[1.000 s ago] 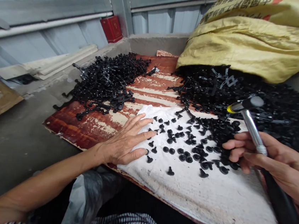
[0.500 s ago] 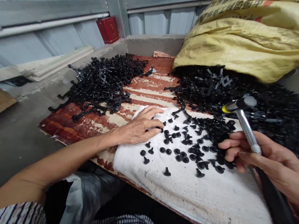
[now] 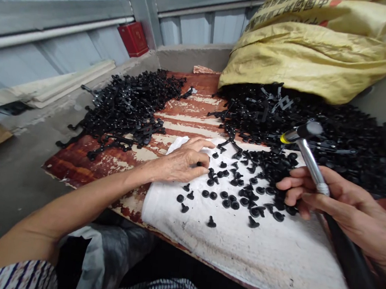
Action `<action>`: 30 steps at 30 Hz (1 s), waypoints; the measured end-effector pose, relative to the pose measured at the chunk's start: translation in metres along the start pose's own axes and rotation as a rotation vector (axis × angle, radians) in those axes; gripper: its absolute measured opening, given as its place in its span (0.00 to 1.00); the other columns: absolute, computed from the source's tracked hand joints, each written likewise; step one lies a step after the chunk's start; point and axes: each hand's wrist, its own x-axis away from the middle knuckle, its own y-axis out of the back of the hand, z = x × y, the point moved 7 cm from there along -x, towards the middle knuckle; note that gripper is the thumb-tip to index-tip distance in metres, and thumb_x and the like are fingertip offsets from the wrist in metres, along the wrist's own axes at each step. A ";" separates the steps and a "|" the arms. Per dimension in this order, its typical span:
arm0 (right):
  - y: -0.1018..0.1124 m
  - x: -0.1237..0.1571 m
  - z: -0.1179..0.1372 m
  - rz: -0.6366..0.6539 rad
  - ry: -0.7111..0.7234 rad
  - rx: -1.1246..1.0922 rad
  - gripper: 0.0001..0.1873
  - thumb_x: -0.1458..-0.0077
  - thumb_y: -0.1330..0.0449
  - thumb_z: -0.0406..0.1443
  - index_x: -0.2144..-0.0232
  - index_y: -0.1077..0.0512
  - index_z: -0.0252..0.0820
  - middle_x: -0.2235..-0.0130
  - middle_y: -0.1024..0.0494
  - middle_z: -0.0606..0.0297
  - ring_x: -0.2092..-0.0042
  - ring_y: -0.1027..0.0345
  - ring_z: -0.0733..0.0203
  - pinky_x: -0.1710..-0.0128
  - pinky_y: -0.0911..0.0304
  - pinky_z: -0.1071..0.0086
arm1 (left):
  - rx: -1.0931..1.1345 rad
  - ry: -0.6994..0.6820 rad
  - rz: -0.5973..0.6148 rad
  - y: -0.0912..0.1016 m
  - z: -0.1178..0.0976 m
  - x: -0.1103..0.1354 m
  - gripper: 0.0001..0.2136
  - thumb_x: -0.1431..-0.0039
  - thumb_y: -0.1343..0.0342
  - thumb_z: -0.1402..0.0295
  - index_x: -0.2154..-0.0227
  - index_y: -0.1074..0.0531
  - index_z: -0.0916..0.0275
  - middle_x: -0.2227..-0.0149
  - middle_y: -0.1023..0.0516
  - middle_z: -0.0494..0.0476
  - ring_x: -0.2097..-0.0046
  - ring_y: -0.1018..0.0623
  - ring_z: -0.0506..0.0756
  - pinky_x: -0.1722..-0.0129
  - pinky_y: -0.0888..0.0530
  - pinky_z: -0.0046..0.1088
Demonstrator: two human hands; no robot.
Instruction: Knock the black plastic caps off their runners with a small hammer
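A white cloth [image 3: 237,245] lies over a board, scattered with small black plastic studs [image 3: 228,199] and a denser clump [image 3: 273,166] near its far edge. My left hand [image 3: 182,158] rests on the cloth with curled fingers, and its fingertips are over a stud. Whether it grips that stud is hidden. My right hand [image 3: 325,195] holds a small hammer [image 3: 311,164] with a steel shaft and black grip. The hammer's head hangs just above the far heap of black parts [image 3: 318,130].
A yellow woven sack [image 3: 309,51] spills those parts onto a red, peeling wooden board [image 3: 87,168]. Another black heap [image 3: 124,109] lies at its far left. A concrete ledge [image 3: 188,56] holding a red box [image 3: 133,39] backs the board, with a metal wall behind.
My left hand has gone from spread flat to curled, moving farther onto the cloth among the studs. The hammer stays in my right hand. The whole view has drifted slightly.
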 end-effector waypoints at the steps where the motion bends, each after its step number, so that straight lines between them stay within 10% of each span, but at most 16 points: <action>1: -0.001 0.000 0.000 0.002 0.002 -0.008 0.18 0.67 0.29 0.39 0.69 0.26 0.45 0.70 0.19 0.58 0.76 0.29 0.59 0.83 0.35 0.69 | 0.000 0.017 -0.012 0.002 0.001 -0.003 0.05 0.39 0.48 0.72 0.69 0.28 0.61 0.41 0.33 0.64 0.37 0.37 0.61 0.39 0.38 0.50; 8: 0.000 0.000 -0.001 -0.008 0.042 -0.078 0.17 0.64 0.30 0.35 0.67 0.26 0.45 0.68 0.19 0.62 0.76 0.29 0.60 0.83 0.34 0.70 | -0.078 0.035 -0.166 0.010 0.016 -0.047 0.07 0.40 0.52 0.76 0.62 0.31 0.60 0.56 0.26 0.59 0.48 0.29 0.58 0.45 0.33 0.43; 20: 0.010 -0.002 0.003 -0.025 0.111 -0.211 0.17 0.59 0.33 0.35 0.63 0.29 0.45 0.69 0.20 0.66 0.76 0.29 0.62 0.82 0.33 0.71 | -0.212 0.274 0.065 0.000 0.026 -0.114 0.06 0.44 0.50 0.67 0.66 0.30 0.61 0.68 0.25 0.56 0.65 0.26 0.57 0.65 0.32 0.31; 30: 0.009 0.002 0.012 -0.010 0.128 -0.264 0.17 0.57 0.35 0.34 0.62 0.32 0.43 0.69 0.21 0.67 0.76 0.31 0.64 0.81 0.34 0.71 | 0.146 0.477 0.078 -0.004 0.030 -0.124 0.16 0.60 0.45 0.80 0.65 0.36 0.61 0.78 0.32 0.44 0.75 0.32 0.50 0.77 0.40 0.24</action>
